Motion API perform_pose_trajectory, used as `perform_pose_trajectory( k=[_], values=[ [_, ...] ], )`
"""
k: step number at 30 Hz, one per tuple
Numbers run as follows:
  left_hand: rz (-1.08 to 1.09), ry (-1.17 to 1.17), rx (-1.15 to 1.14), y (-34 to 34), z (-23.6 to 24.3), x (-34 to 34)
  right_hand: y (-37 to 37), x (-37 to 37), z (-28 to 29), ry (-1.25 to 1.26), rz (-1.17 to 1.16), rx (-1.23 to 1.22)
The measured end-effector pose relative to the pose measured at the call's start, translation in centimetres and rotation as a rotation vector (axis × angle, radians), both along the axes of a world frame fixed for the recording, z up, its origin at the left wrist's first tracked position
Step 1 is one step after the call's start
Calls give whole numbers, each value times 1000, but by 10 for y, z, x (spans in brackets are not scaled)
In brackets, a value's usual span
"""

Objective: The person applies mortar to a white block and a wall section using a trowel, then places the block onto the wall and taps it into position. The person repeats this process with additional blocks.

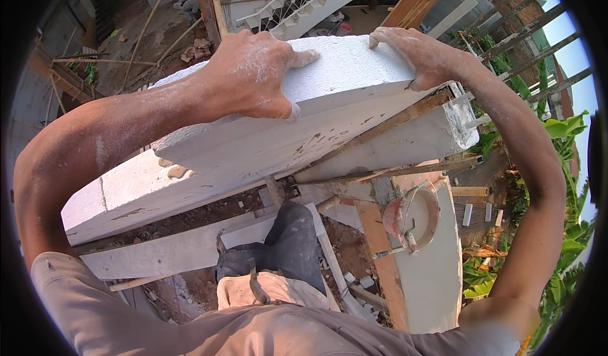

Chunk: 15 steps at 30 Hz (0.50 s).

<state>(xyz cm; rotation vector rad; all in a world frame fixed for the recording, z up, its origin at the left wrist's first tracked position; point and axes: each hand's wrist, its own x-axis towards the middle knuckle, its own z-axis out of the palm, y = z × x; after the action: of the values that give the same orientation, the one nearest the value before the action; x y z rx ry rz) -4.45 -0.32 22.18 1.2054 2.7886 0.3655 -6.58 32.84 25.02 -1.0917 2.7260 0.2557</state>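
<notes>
A long white aerated block (345, 77), rough on top, lies along a wall of similar white blocks (136, 182). My left hand (263, 74) grips its top edge, with the thumb on the near face and a finger stretched along the top. At the block's right end, my right hand (425, 53) clasps the corner, fingers bent over the top and thumb toward the near face. White dust covers both hands. Blobs of mortar (177, 172) sit on the lower course beside the block's left end. The block's far side is hidden.
A reddish bucket (394, 218) with grey contents and a tool at its rim stands on a board (437, 280) below right. Wooden beams (383, 242) cross around my legs, with rubble beneath. A white staircase (297, 8) rises beyond; banana leaves (563, 128) grow at right.
</notes>
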Motion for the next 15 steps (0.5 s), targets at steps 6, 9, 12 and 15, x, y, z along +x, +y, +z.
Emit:
perform_pose_trajectory(
  k=[6,9,12,15],
  values=[
    [-29,97,-4,0,-6,-1,1,1,-6,32,-161,70],
    [-48,143,34,-2,-6,-1,-1,3,-6,40,-131,106],
    [-55,134,48,-3,-7,0,-3,6,-5,18,-133,58],
    [-80,151,70,-4,-8,0,-4,11,-9,80,-250,145]
  ],
)
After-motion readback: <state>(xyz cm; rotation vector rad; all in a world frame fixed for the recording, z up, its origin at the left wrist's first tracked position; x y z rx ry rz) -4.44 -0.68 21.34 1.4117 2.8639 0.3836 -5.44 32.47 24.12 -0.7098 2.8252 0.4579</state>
